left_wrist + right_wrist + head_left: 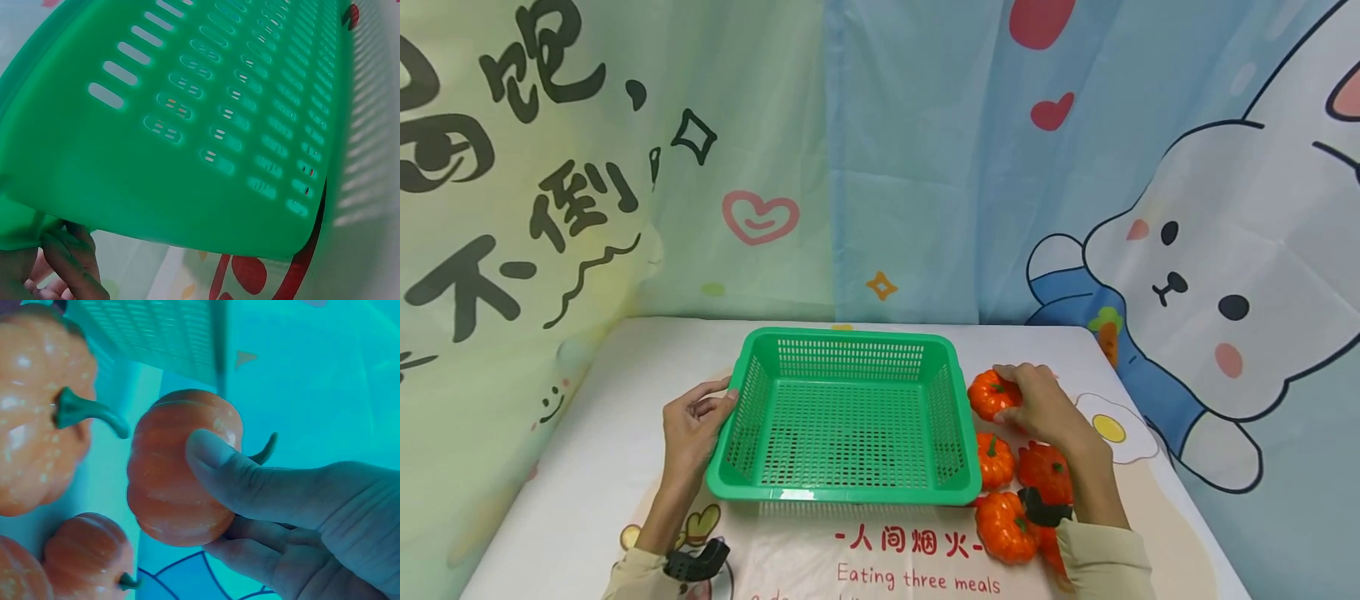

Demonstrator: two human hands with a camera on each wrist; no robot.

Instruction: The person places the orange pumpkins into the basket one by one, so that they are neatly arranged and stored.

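A green plastic basket [850, 433] with slotted walls stands in the middle of the table. My left hand [692, 429] pinches its left rim between thumb and fingers; the left wrist view shows the fingers [72, 262] curled under the rim at a corner. Beside the basket's right wall, my right hand [1045, 404] holds a small orange pumpkin [991, 395] by its sides, thumb across it. In the right wrist view that pumpkin [181, 469] has its green stem pointing to the right. Several more pumpkins [1006, 529] lie below it along the basket's right side, some partly hidden by my right wrist.
The white table [647, 358] bears a printed cloth with red lettering [910, 542] in front of the basket. A fried-egg print [1108, 427] lies right of my right hand. Behind the table hangs a patterned curtain [902, 167].
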